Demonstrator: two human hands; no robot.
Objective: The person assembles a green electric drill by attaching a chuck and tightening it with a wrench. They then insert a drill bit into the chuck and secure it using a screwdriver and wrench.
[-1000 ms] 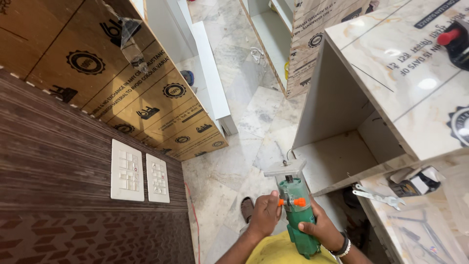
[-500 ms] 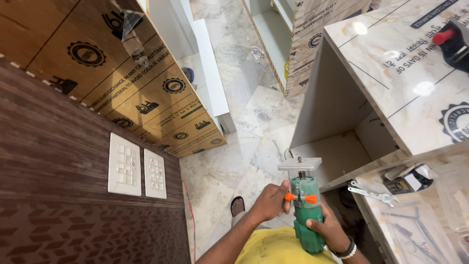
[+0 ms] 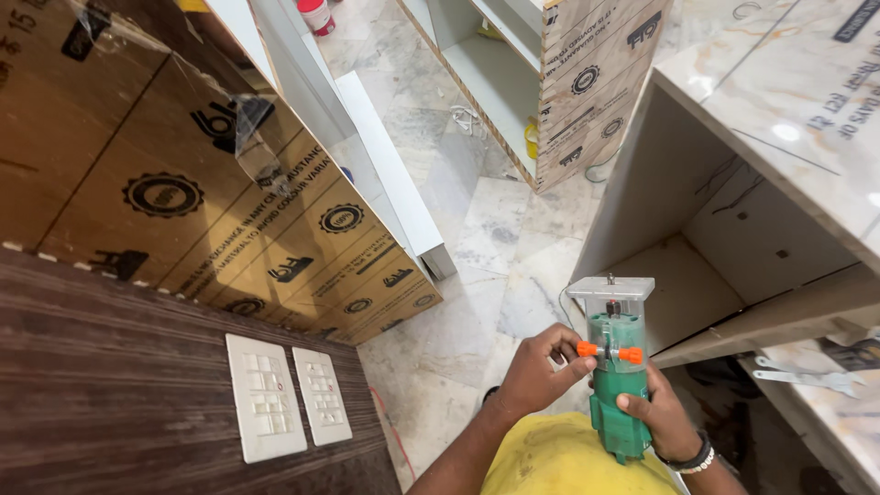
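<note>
I hold a green hand-held trimmer router (image 3: 616,385) upright in front of my yellow shirt. Its clear square base plate (image 3: 610,291) points away from me. My right hand (image 3: 662,417) wraps around the green body. My left hand (image 3: 536,370) pinches the orange knob (image 3: 587,349) on the tool's left side; a second orange knob (image 3: 631,355) sticks out on the right.
A dark wood-grain panel with two white switch plates (image 3: 286,403) is at lower left. Brown plywood sheets (image 3: 211,192) lean above it. An open cabinet (image 3: 724,247) with a marble-look top stands at right, metal spanners (image 3: 807,374) on a surface beside it. Marble floor (image 3: 477,275) lies below.
The view has shifted, so the tool sits slightly further right and higher in frame. My left hand has stayed at the orange knob and my right hand around the body.
</note>
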